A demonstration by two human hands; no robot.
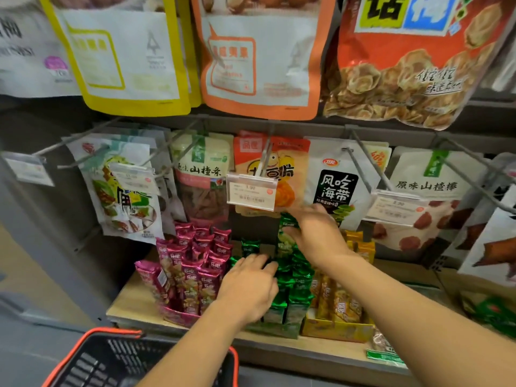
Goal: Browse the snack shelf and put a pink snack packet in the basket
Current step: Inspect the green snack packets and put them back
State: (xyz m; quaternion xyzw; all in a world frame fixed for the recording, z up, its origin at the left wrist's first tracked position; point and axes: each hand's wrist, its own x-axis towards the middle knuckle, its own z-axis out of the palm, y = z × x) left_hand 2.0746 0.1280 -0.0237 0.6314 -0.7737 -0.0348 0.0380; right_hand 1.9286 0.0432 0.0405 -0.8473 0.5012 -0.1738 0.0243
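The pink packets (192, 263) stand on end in their tray on the shelf (131, 303). Their long axis is upright, tops leaning slightly back and fronts facing the shopper, likely so they can be read and lifted straight out. Neither of the hands touches them. The left hand (248, 286) lies flat with relaxed fingers on the neighbouring green packets (296, 283), probably steadying the row. The right hand (315, 236) appears to pinch one raised green packet (282, 244). The basket (117, 331) sits below the shelf edge.

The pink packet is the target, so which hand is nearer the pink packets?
Left. The left hand rests on the green packets just right of the pink packets; the right hand is farther right, holding a raised green packet.
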